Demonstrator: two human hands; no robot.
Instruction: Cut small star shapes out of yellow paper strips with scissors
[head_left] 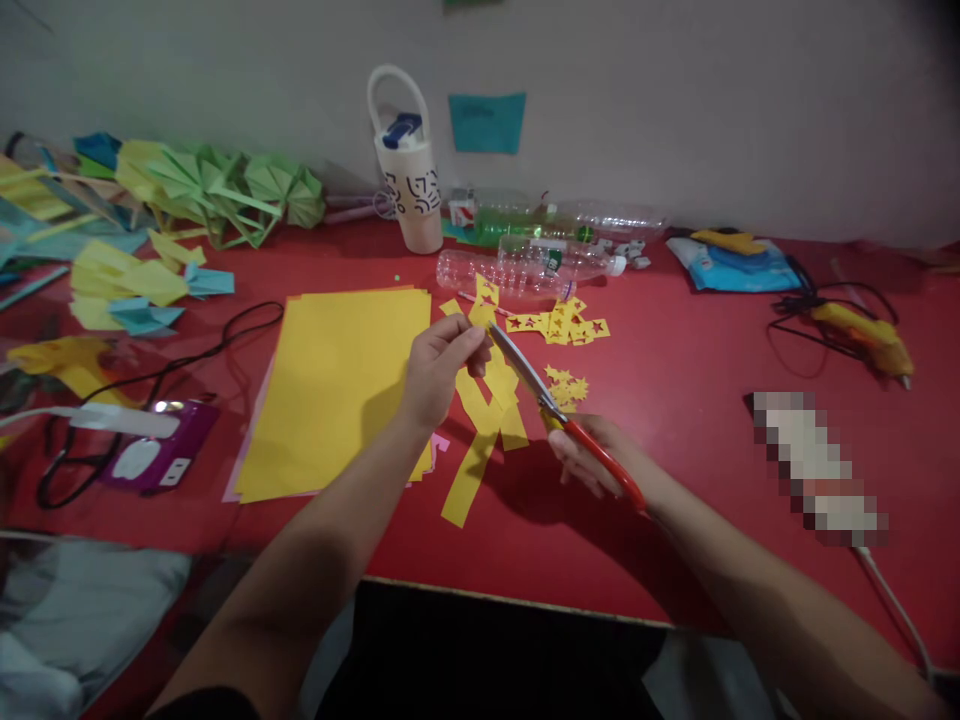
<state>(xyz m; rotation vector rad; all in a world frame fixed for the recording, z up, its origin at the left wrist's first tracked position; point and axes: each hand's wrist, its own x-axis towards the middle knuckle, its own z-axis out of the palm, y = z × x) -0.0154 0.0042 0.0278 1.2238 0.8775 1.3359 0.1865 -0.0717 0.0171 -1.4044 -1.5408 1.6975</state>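
Observation:
My right hand (592, 450) grips red-handled scissors (529, 375), their blades pointing up and left, nearly together. At the blade tips, my left hand (442, 365) pinches a small piece of yellow paper (489, 326), largely hidden by the fingers. Under both hands lie loose yellow paper strips (469, 485). Just beyond the scissors are strips with star-shaped holes (559, 322) and a small pile of cut yellow stars (566, 387). Left of my left hand rests a stack of yellow paper sheets (337, 380), with pink and orange edges showing.
Clear plastic bottles (502, 277) and a white tumbler (412, 190) stand or lie along the wall. Folded paper shapes (217, 190) fill the back left. A purple power strip (161, 450) is at left, a yellow glue gun (862, 335) and a blurred-out device (817, 465) at right.

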